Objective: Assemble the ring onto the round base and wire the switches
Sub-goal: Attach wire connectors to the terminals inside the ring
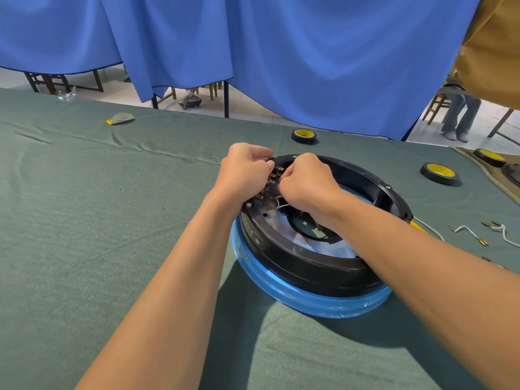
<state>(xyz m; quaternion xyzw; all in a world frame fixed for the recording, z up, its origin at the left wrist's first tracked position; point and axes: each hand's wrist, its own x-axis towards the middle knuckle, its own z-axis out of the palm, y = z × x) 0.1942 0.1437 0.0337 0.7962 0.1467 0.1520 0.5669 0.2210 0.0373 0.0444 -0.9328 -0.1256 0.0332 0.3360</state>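
A black ring [309, 266] sits on a round base wrapped in blue film [295, 296] on the green cloth. Brass switch terminals [268, 192] line the ring's inner left wall. My left hand [244, 173] has its fingers curled over the ring's far left rim, pinching at the terminals. My right hand [306, 187] is fisted inside the ring next to it and pinches a thin white wire [281, 205]. What the fingertips hold is hidden by the knuckles.
Loose white wires with brass connectors [478, 235] lie to the right of the base. Black tape rolls [304, 136] [440, 173] stand behind and to the right. A blue curtain [281, 52] hangs past the table's far edge. A small paper scrap [121, 118] lies far left.
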